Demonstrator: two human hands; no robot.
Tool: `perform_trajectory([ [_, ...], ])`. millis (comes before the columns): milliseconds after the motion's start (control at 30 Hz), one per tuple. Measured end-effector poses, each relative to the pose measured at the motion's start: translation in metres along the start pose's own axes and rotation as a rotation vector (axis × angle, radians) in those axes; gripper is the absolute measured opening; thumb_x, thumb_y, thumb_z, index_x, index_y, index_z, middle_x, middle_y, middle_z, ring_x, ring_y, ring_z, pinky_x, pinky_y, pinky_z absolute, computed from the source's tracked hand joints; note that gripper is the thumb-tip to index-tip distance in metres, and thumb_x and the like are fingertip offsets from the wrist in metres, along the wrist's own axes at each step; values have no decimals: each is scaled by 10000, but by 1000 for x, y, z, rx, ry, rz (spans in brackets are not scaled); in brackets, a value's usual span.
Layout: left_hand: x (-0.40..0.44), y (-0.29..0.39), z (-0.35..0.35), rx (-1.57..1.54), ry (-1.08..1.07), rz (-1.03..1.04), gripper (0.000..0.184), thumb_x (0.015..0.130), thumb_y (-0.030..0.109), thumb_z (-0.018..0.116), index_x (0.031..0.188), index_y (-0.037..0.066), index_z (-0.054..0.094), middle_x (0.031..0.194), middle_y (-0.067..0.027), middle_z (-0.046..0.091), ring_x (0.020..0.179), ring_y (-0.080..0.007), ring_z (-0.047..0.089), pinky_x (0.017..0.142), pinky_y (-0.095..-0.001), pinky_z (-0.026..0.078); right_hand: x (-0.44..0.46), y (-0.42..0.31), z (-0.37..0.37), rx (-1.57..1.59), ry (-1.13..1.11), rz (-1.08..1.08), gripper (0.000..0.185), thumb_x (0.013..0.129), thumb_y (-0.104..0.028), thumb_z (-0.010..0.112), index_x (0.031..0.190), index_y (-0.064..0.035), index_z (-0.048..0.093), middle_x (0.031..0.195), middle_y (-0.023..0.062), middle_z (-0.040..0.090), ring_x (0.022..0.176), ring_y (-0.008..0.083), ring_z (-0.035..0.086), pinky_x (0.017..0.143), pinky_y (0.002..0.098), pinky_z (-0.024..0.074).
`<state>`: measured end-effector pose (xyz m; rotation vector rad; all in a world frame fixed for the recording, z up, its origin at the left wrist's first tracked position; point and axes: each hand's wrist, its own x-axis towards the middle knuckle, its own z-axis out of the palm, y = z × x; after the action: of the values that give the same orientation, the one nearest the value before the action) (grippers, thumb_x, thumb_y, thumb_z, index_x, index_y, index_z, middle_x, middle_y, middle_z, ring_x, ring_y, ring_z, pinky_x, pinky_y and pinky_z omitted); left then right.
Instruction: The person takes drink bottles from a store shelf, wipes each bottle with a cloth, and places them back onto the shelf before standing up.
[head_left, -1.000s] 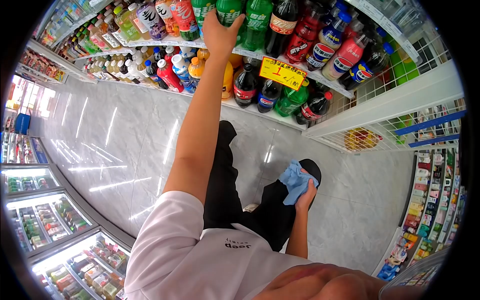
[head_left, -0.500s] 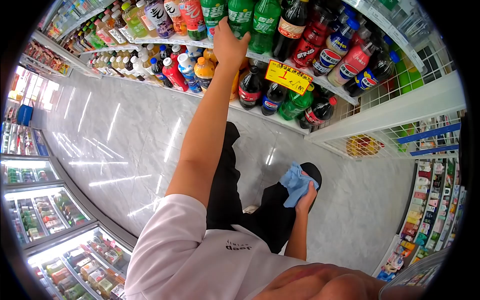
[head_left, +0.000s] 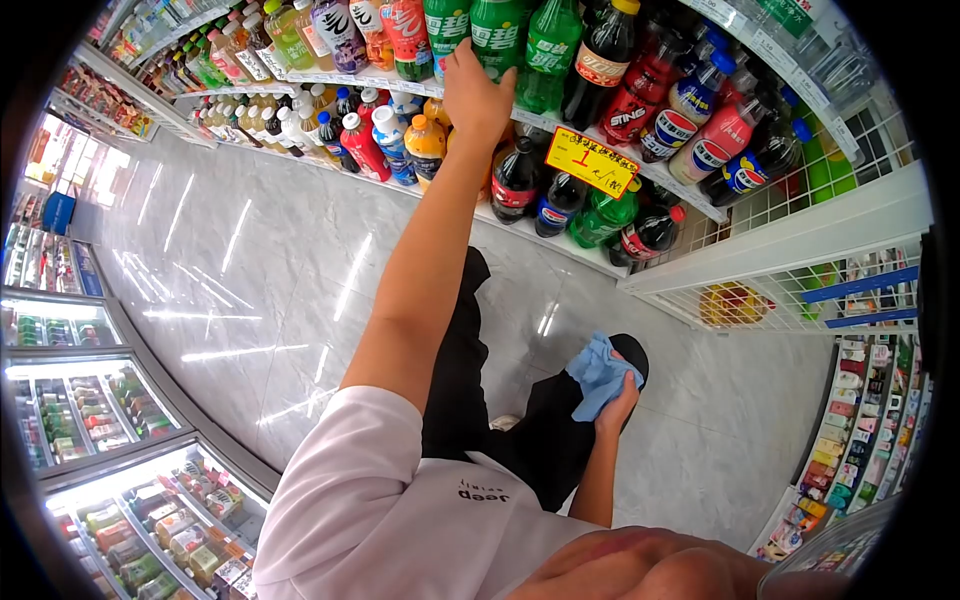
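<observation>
My left hand (head_left: 480,95) is raised to the upper shelf, its fingers and thumb around the lower part of a green bottle (head_left: 497,30) that stands upright in the row. Another green bottle (head_left: 446,25) is directly left of it, and a third (head_left: 550,50) is to the right. Down by my right knee, my right hand (head_left: 618,402) grips a crumpled blue cloth (head_left: 598,375), with the fingers partly hidden behind it.
A yellow price sign (head_left: 592,162) hangs from the shelf edge (head_left: 545,120). More bottles line the lower shelf. A white wire rack (head_left: 790,265) borders the right side. Glass-fronted coolers (head_left: 90,410) stand at the left, and small packaged goods (head_left: 850,430) fill shelves at the far right.
The view has shifted, so the shelves and bottles appear farther right and lower. My left hand stays at the green bottles, and my right hand still holds the blue cloth.
</observation>
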<state>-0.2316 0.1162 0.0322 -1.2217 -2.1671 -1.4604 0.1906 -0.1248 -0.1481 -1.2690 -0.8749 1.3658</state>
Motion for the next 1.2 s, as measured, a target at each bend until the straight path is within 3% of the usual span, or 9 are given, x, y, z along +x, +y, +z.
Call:
perform_trajectory([
  [367, -1, -11, 4, -4, 17, 82, 772, 756, 323, 824, 1361, 50, 430, 1213, -187, 557, 1081, -359, 580, 879, -435, 504, -1, 0, -2, -11, -20, -2, 489, 1029, -326, 381, 1183, 57, 642, 1152, 144, 663, 1085, 241, 609, 1000, 327, 420],
  [567, -3, -2, -13, -58, -14, 51, 674, 767, 235, 783, 1322, 50, 449, 1187, -148, 518, 1010, -341, 597, 839, -428, 512, -3, -7, 6, -38, -33, -25, 480, 1013, -312, 407, 1136, 76, 661, 1160, 140, 674, 1084, 233, 616, 994, 320, 416],
  [667, 2, -10, -21, -179, 40, 54, 610, 776, 173, 743, 1293, 29, 454, 1166, -170, 492, 1020, -356, 565, 858, -439, 492, -1, -1, 1, 7, -29, -5, 481, 1032, -327, 391, 1180, 55, 645, 1144, 138, 667, 1072, 233, 615, 997, 319, 418],
  [767, 12, -27, -13, -62, 258, 142, 611, 787, 147, 744, 1296, -1, 439, 1194, -232, 476, 1089, -414, 516, 919, -473, 456, 2, 3, 0, 2, -29, -15, 472, 1033, -317, 391, 1181, 53, 645, 1147, 133, 668, 1075, 229, 616, 996, 317, 418],
  [1067, 26, -43, 2, -44, 305, 130, 728, 781, 245, 809, 1333, -17, 413, 1191, -256, 488, 1130, -424, 480, 967, -461, 419, -4, -12, 8, -42, 14, -24, 467, 1017, -290, 393, 1129, 65, 675, 1139, 139, 680, 1058, 230, 621, 976, 310, 423],
  [1200, 31, -42, 0, 9, 265, 75, 727, 744, 250, 835, 1305, 13, 438, 1167, -226, 523, 1097, -416, 513, 922, -471, 448, -4, -11, 6, -19, 23, -27, 468, 1021, -293, 393, 1131, 63, 676, 1133, 135, 678, 1051, 224, 620, 971, 306, 423],
])
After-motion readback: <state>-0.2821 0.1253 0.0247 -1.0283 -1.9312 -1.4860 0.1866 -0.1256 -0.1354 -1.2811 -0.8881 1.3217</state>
